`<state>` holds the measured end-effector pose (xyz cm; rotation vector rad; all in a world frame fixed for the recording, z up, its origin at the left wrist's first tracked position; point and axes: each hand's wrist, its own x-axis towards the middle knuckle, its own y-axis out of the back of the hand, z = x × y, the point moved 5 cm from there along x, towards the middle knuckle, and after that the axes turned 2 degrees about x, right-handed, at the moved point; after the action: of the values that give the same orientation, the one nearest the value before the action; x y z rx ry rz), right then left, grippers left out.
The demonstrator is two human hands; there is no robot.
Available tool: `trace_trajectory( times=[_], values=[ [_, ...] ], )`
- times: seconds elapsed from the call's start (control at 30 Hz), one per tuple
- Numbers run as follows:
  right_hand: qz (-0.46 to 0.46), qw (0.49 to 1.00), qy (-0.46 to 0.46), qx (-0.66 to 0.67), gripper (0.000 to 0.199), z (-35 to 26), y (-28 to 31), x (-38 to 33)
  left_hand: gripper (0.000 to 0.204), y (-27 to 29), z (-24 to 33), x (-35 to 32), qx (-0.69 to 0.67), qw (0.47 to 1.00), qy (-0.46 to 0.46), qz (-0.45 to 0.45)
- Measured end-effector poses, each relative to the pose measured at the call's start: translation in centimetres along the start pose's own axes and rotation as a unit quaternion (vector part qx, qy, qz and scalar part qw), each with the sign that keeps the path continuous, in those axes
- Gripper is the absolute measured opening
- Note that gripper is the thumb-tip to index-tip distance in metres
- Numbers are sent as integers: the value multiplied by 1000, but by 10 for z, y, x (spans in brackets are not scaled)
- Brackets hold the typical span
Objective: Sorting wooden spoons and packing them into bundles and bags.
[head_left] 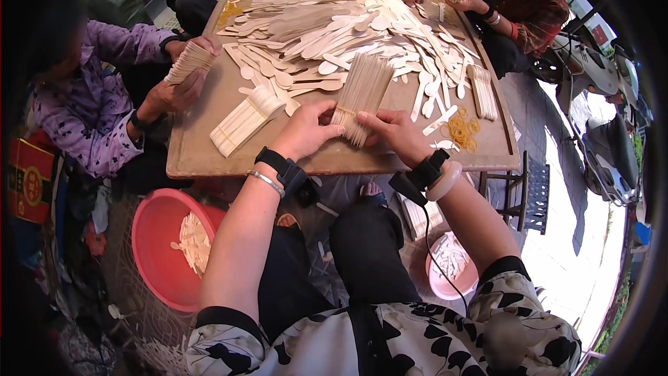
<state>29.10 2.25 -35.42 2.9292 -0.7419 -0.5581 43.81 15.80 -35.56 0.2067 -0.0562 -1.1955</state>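
Observation:
A thick bundle of flat wooden spoons [367,87] stands at the table's near edge, held between my two hands. My left hand [311,129] grips its lower left side, the thumb against the sticks. On the lower right, my right hand [399,134] closes its thumb and fingers on the same bundle. A thin rubber band seems to cross the sticks near my thumbs. To the left lies another bundle [247,120], banded with rubber. Loose yellow rubber bands [462,132] lie to the right, below a further bundle [481,92].
A large heap of loose wooden spoons [334,24] covers the table's [198,115] middle and far side. Co-workers sit left and far right; the left one holds a bundle [191,63]. Below stand a red bucket [147,251] and a pink basin [440,287], both with wooden pieces.

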Motion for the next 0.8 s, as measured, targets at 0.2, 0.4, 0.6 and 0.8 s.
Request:
trace_trajectory(
  times=[0.2,0.4,0.6,0.8],
  values=[
    [7,976,-43,-215,42,-20,15,-32,49,26,6,1,126,991,15,35],
    [-2,770,381,-512,73,-44,17,-17,66,2,39,-33,368,911,-87,168],
    [-95,739,367,-557,96,-29,-3,11,102,-31,19,-46,496,867,-4,41],
    [-103,727,323,-597,95,-27,-7,6,104,-37,12,-47,494,870,-3,13]
  ],
)
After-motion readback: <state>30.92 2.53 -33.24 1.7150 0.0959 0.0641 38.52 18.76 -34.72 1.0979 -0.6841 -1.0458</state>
